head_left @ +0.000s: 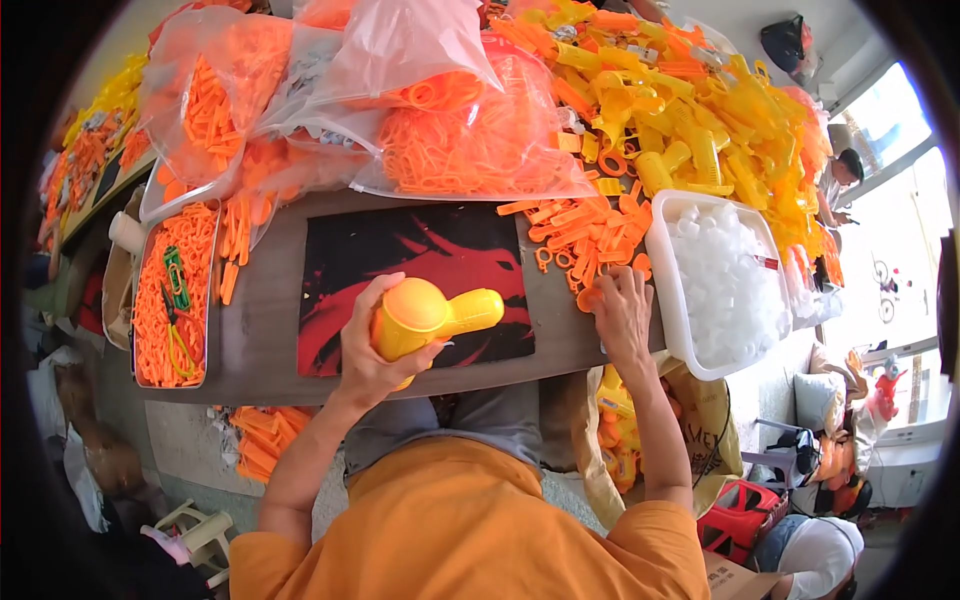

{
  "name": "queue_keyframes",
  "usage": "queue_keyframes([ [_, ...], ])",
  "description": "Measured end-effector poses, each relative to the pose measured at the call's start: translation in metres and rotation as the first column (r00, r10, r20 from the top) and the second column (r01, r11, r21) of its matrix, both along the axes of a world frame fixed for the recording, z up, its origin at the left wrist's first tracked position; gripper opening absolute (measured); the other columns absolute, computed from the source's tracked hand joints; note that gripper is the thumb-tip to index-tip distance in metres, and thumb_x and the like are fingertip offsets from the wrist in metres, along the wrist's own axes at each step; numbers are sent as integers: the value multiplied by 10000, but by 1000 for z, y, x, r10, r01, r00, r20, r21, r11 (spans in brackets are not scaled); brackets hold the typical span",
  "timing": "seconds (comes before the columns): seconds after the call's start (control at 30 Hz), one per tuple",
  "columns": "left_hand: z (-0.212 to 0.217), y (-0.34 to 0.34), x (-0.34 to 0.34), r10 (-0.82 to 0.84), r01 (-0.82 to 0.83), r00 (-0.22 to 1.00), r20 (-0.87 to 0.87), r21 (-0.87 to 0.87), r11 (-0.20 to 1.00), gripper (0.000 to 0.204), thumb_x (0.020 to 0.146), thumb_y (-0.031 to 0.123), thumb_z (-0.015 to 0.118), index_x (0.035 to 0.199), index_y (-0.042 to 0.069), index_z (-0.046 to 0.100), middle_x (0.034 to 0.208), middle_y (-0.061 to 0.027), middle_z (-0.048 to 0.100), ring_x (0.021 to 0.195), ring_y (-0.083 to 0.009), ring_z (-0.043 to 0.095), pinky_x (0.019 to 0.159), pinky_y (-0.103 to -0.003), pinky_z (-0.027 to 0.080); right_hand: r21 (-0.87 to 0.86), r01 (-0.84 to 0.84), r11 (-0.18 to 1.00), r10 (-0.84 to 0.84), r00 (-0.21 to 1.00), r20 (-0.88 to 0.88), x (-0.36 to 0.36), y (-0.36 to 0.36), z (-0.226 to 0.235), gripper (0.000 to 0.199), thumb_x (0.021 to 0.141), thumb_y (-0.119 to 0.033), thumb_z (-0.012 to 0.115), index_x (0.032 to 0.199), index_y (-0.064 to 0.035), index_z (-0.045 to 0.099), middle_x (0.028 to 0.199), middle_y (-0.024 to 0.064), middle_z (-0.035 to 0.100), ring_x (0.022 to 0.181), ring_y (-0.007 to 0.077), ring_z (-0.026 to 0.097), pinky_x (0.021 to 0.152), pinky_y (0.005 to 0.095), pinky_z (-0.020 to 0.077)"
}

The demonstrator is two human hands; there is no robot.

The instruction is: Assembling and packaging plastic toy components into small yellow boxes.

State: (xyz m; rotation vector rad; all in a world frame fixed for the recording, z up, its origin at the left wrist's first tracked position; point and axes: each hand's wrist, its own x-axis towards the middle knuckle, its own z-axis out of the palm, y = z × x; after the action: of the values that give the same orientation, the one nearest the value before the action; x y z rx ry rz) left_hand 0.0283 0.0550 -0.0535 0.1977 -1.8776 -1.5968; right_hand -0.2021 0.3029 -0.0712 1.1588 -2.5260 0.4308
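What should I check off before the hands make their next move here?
1. Left hand grips the yellow toy body: ok.
2. Right hand rests on the loose orange pieces: ok.
3. An orange piece pinched in the right fingertips: cannot tell.
4. Red and black mat under the toy body is bare: ok.
5. White bin of clear caps beside the right hand: ok.

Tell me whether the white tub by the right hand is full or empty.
Full. The white tub beside the right hand is heaped nearly to its rim with small white plastic pieces.
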Motion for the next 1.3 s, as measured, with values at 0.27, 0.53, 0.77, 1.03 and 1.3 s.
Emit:
queue_keyframes([
  [0.27, -1, 35, -32, 11, -9, 1000, -22, 69, 998, 750, 719, 94, 854, 1352, 34, 456, 1130, -100, 617, 996, -157, 624, 905, -310, 514, -494, 326, 806, 174, 668, 724, 49, -52, 28, 47, 944, -41, 587, 962, -16, 551, 1065, 109, 681, 944, 139, 647, 764, 277, 514],
  [0.53, 9, 27, -31, 62, -61, 998, 0, 153, 986, 746, 743, 52, 805, 1376, 33, 410, 1164, -81, 539, 1039, -162, 602, 908, -310, 529, -764, 281, 582, 601, 484, 636, 81, -76, 16, 408, 1039, -105, 465, 1430, 11, 439, 1328, 154, 580, 1156, 183, 590, 1011, 321, 482],
  [0.77, 0, 19, -28, 105, -107, 994, -43, -61, 992, 732, 747, 74, 802, 1372, 41, 421, 1176, -70, 537, 1044, -145, 586, 920, -297, 505, -704, 294, 647, 516, 512, 687, 92, -80, 21, 401, 1026, -93, 498, 1412, 12, 486, 1256, 96, 626, 1086, 111, 581, 940, 242, 456],
  [1.03, 16, -6, -12, -138, 104, 985, 107, 281, 954, 723, 743, 91, 800, 1369, 76, 438, 1166, -52, 555, 1049, -137, 581, 911, -286, 496, -715, -111, 690, 648, 536, 541, 70, -67, 24, 284, 920, 0, 615, 1201, 37, 635, 1201, 115, 619, 1095, 170, 586, 941, 264, 456],
  [1.3, 11, 16, -7, -185, 153, 979, 83, 295, 943, 718, 744, 123, 812, 1361, 62, 450, 1181, -66, 581, 1087, -151, 583, 941, -308, 491, -706, 318, 633, 768, -368, 524, 66, -108, 47, 491, 1061, -455, 310, 1074, -33, 560, 1236, 127, 583, 1154, 240, 573, 1012, 385, 444],
])
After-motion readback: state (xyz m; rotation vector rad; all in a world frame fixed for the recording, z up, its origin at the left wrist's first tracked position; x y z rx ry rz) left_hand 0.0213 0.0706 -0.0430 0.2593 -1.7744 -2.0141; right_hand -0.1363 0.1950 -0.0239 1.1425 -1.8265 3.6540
